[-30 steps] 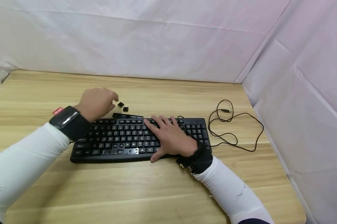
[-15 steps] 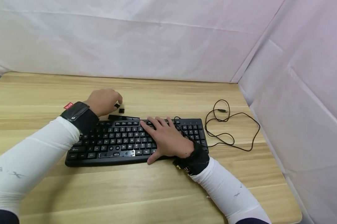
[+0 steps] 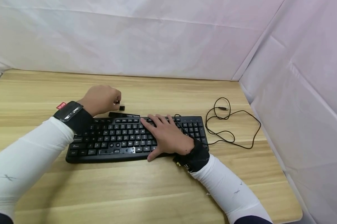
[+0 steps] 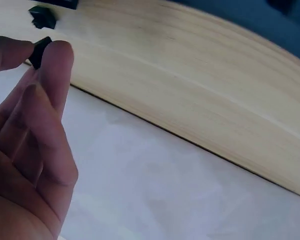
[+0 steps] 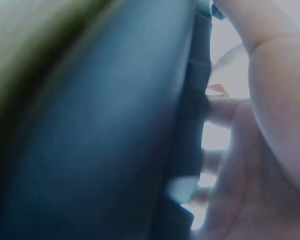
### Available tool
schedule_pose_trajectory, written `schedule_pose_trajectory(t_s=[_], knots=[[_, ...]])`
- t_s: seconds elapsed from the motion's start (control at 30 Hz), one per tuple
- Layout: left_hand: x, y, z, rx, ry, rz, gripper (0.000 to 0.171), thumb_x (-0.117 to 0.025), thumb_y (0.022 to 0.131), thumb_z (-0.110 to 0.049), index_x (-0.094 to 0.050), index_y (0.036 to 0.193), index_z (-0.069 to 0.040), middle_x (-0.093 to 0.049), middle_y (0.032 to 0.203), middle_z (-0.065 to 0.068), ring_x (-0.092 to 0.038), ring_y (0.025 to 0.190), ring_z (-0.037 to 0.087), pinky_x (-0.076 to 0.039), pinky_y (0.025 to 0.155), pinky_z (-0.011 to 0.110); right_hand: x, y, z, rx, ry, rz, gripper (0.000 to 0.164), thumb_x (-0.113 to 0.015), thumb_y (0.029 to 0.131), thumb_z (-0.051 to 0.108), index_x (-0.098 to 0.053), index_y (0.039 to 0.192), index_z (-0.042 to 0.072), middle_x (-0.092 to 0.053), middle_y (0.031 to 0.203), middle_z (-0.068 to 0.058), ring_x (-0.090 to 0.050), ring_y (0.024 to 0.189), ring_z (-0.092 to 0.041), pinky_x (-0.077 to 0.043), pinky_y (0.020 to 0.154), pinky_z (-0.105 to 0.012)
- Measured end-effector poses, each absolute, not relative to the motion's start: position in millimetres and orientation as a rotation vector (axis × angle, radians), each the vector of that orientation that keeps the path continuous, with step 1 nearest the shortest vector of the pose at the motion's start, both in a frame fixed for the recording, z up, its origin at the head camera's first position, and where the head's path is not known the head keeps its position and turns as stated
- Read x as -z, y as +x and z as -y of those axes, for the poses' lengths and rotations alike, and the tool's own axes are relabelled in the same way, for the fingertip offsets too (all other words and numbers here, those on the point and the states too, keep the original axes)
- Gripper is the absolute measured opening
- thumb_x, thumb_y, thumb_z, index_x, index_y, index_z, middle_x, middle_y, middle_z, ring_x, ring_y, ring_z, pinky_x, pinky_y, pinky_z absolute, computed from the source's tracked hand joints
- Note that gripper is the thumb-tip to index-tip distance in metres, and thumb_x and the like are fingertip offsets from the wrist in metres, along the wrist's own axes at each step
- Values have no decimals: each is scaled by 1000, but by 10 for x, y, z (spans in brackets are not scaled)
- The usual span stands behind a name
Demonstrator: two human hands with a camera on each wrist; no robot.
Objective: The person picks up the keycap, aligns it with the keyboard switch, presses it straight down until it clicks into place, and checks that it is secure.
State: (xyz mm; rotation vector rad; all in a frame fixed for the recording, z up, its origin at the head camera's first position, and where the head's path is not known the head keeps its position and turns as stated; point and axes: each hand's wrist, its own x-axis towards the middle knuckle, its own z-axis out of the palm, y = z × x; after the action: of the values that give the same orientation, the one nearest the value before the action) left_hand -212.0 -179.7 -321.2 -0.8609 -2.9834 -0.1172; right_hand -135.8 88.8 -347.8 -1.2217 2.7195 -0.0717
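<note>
A black keyboard (image 3: 129,137) lies across the wooden table. Its space bar slot (image 3: 116,151) is bare, and two round key stems show just above that slot. Behind the keyboard, my left hand (image 3: 101,99) pinches a small black keycap (image 4: 38,53) between thumb and finger; the left wrist view shows it held clear of the wood. A second loose keycap (image 3: 122,108) lies right beside those fingertips. The long black space bar cap (image 3: 124,115) lies along the keyboard's back edge. My right hand (image 3: 168,137) rests with spread fingers on the keyboard's right part, covering several keys.
The keyboard's thin black cable (image 3: 232,117) loops over the table at the right, with its plug (image 3: 222,108) inside one loop. White cloth (image 3: 157,43) hangs behind the table and along its right side. The wooden tabletop (image 3: 146,189) stretches in front of the keyboard.
My left hand has moved onto one of the two loose keycaps behind the keyboard, pinched it and raised it slightly. My right hand has stayed on the keyboard. The head view has shifted slightly.
</note>
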Motion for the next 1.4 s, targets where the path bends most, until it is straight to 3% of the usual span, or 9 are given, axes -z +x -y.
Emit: schedule_pose_trajectory(t_s=[0.17, 0.53, 0.77, 1.0, 1.4], knots=[[3198, -2029, 1793, 151, -861, 2965, 19, -69, 75, -18, -69, 92, -10, -74, 83, 6, -60, 58, 18, -50, 46, 40, 3502, -1348, -901, 82, -1218, -2715, 131, -65, 51, 81, -12, 152, 18, -18, 154, -16, -17, 135, -36, -17, 105, -67], [3077, -1721, 1775, 290, -870, 2972, 21, -67, 78, -21, -65, 97, -12, -75, 90, 6, -54, 51, 8, -39, 40, 30, 3505, -1375, -942, 43, -1237, -2742, 131, -63, 51, 82, -13, 152, 17, -20, 153, -17, -19, 134, -35, -20, 104, -65], [3116, -1558, 1794, 458, -917, 3003, 19, -68, 79, -18, -67, 98, -14, -74, 88, 4, -62, 63, 4, -52, 54, 34, 3492, -1385, -969, 20, -1216, -2745, 130, -63, 51, 83, -12, 152, 19, -19, 154, -15, -19, 134, -34, -20, 105, -65], [3206, -1510, 1812, 465, -983, 3024, 22, -70, 79, -17, -70, 100, -16, -72, 91, -1, -53, 58, 2, -47, 52, 29, 3477, -1379, -982, 19, -1195, -2738, 131, -64, 51, 82, -12, 153, 18, -19, 154, -15, -19, 134, -33, -19, 105, -65], [3249, -1482, 1833, 429, -977, 2996, 26, -70, 79, -17, -72, 104, -14, -72, 96, 1, -62, 75, 8, -54, 60, 35, 3474, -1379, -978, 9, -1212, -2742, 131, -63, 51, 82, -12, 153, 18, -19, 154, -15, -19, 134, -34, -20, 105, -65]])
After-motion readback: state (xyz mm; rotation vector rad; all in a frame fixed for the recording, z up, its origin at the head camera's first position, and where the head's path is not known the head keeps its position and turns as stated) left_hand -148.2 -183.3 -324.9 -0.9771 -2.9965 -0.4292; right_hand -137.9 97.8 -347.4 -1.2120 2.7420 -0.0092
